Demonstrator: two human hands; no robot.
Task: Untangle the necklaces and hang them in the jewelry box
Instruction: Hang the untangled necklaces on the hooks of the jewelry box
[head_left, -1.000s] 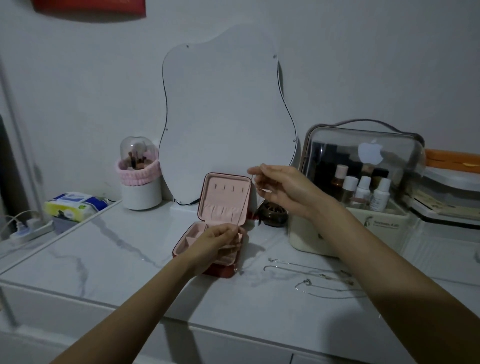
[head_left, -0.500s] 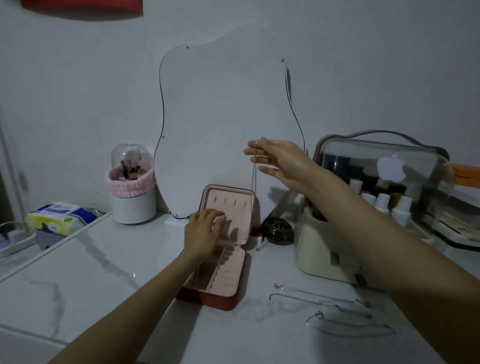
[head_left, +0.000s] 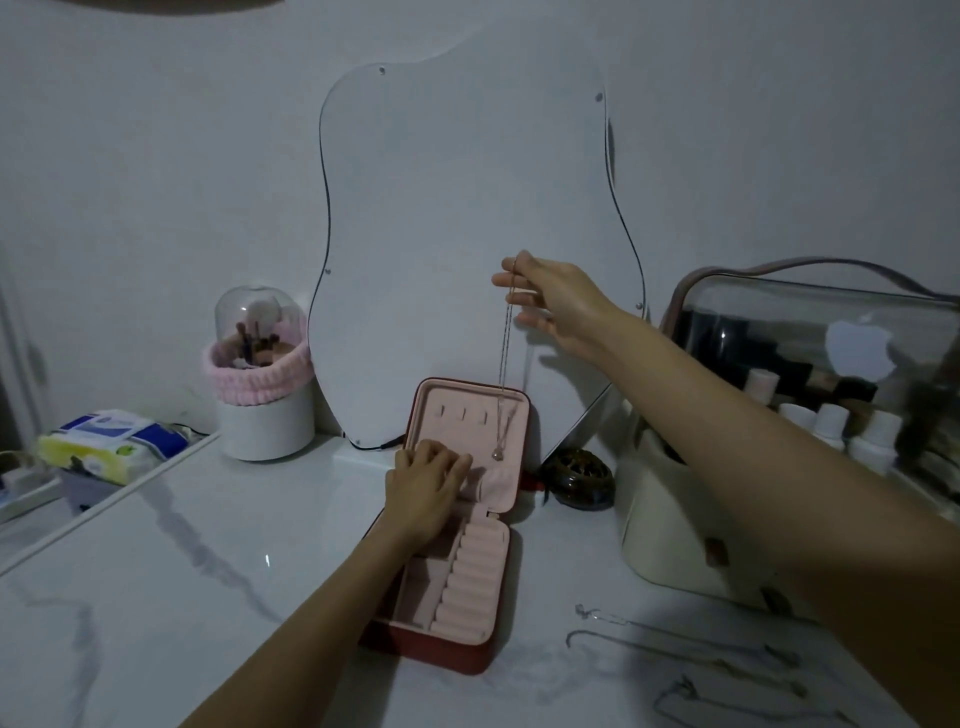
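Note:
A red jewelry box (head_left: 441, 644) with pink lining stands open on the marble counter, its lid (head_left: 470, 415) upright with small hooks inside. My right hand (head_left: 550, 304) pinches a thin necklace (head_left: 505, 364) above the box. The chain hangs straight down in front of the lid's right side, its pendant near the lid's pocket. My left hand (head_left: 423, 486) rests with curled fingers on the pocket at the lid's base. Several more necklaces (head_left: 691, 654) lie stretched out on the counter at the lower right.
A wavy mirror (head_left: 467, 234) leans on the wall behind the box. A brush holder with a pink band (head_left: 260, 384) stands at left, a tissue pack (head_left: 104, 441) further left. A clear-lidded cosmetics case (head_left: 810, 415) sits at right, a dark round dish (head_left: 579, 478) beside the box.
My right hand has kept the necklace raised and the chain now hangs lower in front of the lid. My left hand moved from the box's tray up to the lid's base.

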